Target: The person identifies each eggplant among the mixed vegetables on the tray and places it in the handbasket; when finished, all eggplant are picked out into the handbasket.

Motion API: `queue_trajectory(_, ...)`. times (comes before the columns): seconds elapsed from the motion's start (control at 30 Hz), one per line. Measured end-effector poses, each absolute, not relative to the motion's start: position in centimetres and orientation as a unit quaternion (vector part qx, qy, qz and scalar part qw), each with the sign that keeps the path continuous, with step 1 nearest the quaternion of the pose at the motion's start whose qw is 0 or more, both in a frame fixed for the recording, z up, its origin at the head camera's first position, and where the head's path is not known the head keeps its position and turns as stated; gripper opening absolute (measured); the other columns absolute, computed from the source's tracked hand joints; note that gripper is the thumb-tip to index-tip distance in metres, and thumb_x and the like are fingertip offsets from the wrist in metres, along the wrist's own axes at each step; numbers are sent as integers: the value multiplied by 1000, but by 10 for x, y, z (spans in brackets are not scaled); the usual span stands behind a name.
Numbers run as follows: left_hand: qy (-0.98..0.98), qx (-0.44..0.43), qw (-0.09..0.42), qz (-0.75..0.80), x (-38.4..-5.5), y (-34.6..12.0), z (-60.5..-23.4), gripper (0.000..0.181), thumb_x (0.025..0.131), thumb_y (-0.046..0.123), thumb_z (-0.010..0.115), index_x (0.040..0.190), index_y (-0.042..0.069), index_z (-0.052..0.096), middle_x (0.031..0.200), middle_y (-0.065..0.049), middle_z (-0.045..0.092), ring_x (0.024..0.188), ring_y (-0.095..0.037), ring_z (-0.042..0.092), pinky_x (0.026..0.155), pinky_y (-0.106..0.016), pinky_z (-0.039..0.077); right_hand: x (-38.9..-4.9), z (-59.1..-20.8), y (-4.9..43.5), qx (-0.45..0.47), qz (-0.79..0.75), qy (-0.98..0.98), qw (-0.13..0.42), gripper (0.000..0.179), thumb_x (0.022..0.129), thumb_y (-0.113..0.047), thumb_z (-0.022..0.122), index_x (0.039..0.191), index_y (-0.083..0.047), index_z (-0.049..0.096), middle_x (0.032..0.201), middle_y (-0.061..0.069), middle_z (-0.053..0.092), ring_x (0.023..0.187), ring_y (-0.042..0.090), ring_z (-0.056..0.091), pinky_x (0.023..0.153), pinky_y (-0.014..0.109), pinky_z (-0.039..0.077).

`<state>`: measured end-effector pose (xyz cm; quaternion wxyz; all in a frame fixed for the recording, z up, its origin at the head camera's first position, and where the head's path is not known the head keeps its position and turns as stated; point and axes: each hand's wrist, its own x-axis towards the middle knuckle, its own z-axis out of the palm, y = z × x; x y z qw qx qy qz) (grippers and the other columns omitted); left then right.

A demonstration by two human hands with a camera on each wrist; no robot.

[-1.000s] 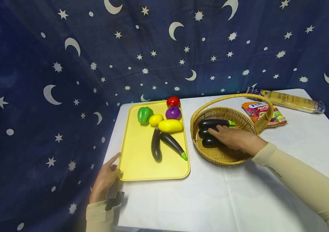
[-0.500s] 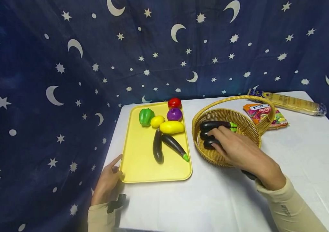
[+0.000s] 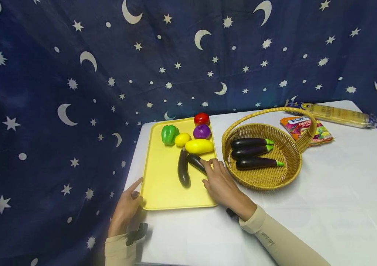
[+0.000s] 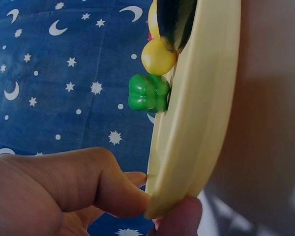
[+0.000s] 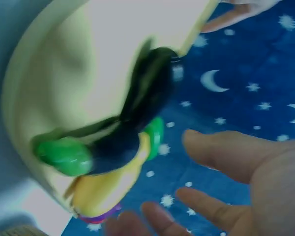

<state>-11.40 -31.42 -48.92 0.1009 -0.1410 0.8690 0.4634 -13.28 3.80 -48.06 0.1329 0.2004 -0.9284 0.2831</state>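
My left hand (image 3: 126,207) pinches the near left corner of the yellow tray (image 3: 162,197). My right hand (image 3: 222,184) is loosely spread, holding nothing, over one eggplant (image 3: 196,163) on the tray, beside a second eggplant (image 3: 183,169). To the right, a basket (image 3: 273,183) holds three more eggplants (image 3: 256,163). Farther up the tray lie a lemon (image 3: 182,140) and a green pepper (image 3: 170,134).

Dark blue moon-and-star cloth (image 3: 172,48) behind a white table (image 3: 335,181)
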Motion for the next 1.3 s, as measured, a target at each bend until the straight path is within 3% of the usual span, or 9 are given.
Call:
queue_trajectory(0.27,865,-154,107,465,-112,-313,-490,82,89,-9,55,164,23,45,100,-11,56,65,-14,48,53,-23,42,-148,-503,29,167,247,-952,64,71,90,-16,83,153,-5,52,136,30,56,114,44,56,90,50,50)
queue_trajectory(0.57,868,-138,98,467,-111,-309,-489,82,87,-10,55,163,21,46,100,-13,54,68,-15,51,55,-23,46,-159,-511,27,160,238,-957,37,72,92,-16,81,157,-10,49,120,25,59,92,34,55,66,38,47)
queue_trajectory(0.77,872,-138,91,460,-113,-307,-489,82,88,-10,54,163,23,47,102,-13,55,73,-16,52,58,-23,46,-166,-510,29,158,251,-955,15,66,99,-12,70,160,-13,45,105,19,56,80,27,52,57,32,41)
queue_trajectory(1.3,857,-136,89,490,-113,-303,-489,81,88,-12,54,163,18,46,100,-13,53,73,-16,53,60,-24,49,-155,-489,46,181,269,-945,-46,70,100,-7,67,163,-23,43,104,19,56,72,23,49,58,30,40)
